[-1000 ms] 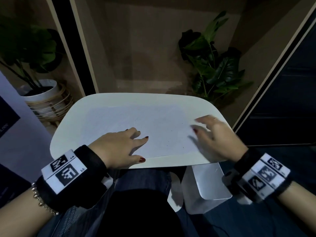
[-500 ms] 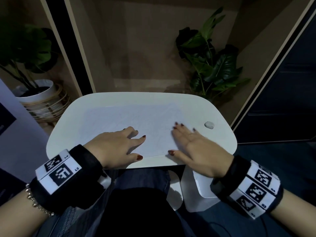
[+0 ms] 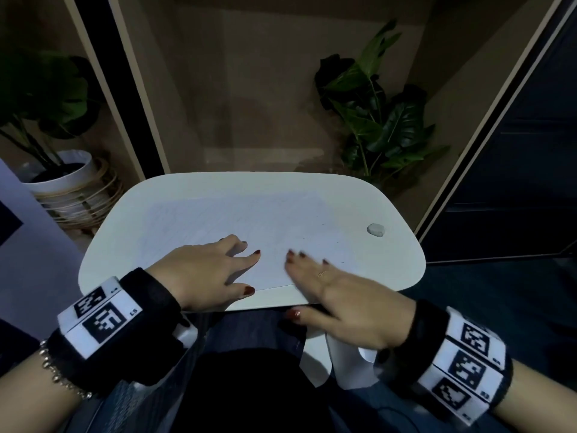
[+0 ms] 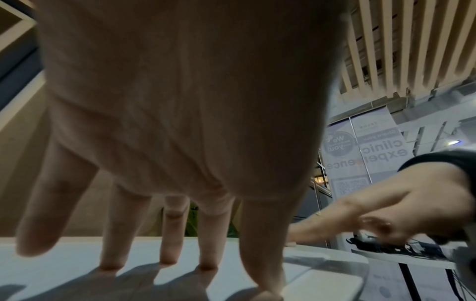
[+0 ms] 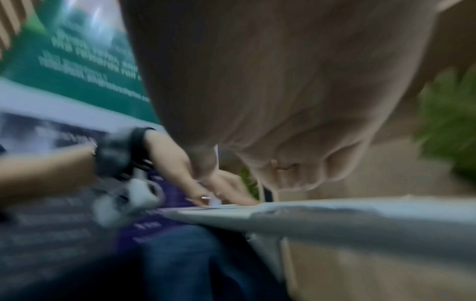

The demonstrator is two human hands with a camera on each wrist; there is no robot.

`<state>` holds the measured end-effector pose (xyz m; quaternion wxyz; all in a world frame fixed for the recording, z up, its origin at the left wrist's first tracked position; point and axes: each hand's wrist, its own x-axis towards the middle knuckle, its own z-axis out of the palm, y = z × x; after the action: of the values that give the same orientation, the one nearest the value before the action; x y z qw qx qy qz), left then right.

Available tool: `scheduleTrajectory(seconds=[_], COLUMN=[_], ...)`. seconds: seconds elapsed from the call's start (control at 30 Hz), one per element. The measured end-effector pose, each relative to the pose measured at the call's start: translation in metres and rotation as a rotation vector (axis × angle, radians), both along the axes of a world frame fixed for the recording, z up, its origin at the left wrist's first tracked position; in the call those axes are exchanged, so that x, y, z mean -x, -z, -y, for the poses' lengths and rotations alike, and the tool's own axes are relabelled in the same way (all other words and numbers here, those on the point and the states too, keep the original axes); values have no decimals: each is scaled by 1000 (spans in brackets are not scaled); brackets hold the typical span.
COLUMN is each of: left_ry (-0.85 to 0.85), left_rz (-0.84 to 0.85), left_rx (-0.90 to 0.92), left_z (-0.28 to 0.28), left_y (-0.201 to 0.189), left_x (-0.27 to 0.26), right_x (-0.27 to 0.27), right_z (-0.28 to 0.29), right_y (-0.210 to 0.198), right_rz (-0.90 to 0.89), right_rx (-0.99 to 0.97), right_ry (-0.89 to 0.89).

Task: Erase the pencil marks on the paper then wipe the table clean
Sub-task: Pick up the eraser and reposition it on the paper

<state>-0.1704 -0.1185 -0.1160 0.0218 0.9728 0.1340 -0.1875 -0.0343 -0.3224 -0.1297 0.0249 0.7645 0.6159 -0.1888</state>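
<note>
A white sheet of paper (image 3: 249,223) lies across the white table (image 3: 131,214), with a few dark specks on its right part. My left hand (image 3: 206,270) presses flat on the paper's near edge, fingers spread and straight (image 4: 167,230). My right hand (image 3: 324,285) lies flat on the paper just right of it, fingers straight, thumb hanging over the table's front edge; it is motion-blurred in the right wrist view. A small grey-white eraser (image 3: 375,229) sits alone on the table near the right edge, away from both hands.
Potted plants stand on the floor beyond the table: one in a white pot (image 3: 62,179) at the left, one (image 3: 377,117) behind the far right corner. My legs in dark jeans (image 3: 249,339) are under the near edge.
My right hand has swept leftward and toward me across the paper, from the table's right edge to beside my left hand, uncovering the eraser. The left hand has stayed pressed on the paper.
</note>
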Motion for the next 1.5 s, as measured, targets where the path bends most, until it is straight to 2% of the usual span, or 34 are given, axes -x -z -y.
scheduleTrajectory(seconds=[0.07, 0.23, 0.27, 0.37, 0.43, 0.5, 0.63, 0.67, 0.73, 0.83, 0.97, 1.1, 1.13, 1.23, 1.3, 1.37, 1.43, 1.5], left_ry=[1, -1, 0, -1, -2, 3, -1, 1, 5, 9, 9, 13, 14, 6, 8, 11, 7, 2], left_rz=[-1, -2, -4, -9, -12, -16, -18, -19, -25, -34, -27, -36, -37, -39, -44, -49, -49, -40], left_rx=[1, -2, -3, -5, 2, 6, 12, 12, 14, 17, 11, 12, 12, 12, 9, 6, 3, 4], left_z=[0, 1, 1, 1, 1, 0, -1, -1, -1, -2, -2, -2, -2, -2, -3, -3, -3, -3], left_y=[-1, 0, -1, -2, -2, -3, -3, -3, -4, -5, -4, -4, -4, -3, -3, -5, -7, -8], left_x=[0, 1, 0, -1, -1, 0, 1, 1, 0, -1, 0, -1, -1, -1, -2, -3, -4, -4], right_x=[0, -38, -36, -9, 2, -6, -40, -40, -31, -21, -47, -42, -42, -51, -51, -50, -52, -57], right_z=[2, 7, 5, -7, -11, -10, -7, -10, -20, -35, -46, -45, -46, -58, -69, -79, -87, -96], right_y=[2, 3, 3, 5, 10, 15, 9, 6, 0, -2, -6, -8, -7, -19, -23, -21, -19, -24], right_rz=[-40, 51, 44, -79, -169, -129, -44, -43, -90, -195, -27, -168, -171, -17, -32, -51, 38, 120], right_rx=[51, 59, 26, -68, -66, -52, -26, -43, -95, -17, 71, 124, 161, 186, 141, 194, 249, 168], right_ry=[2, 347, 322, 65, 0, 48, 337, 336, 213, 105, 372, 196, 220, 448, 411, 346, 403, 474])
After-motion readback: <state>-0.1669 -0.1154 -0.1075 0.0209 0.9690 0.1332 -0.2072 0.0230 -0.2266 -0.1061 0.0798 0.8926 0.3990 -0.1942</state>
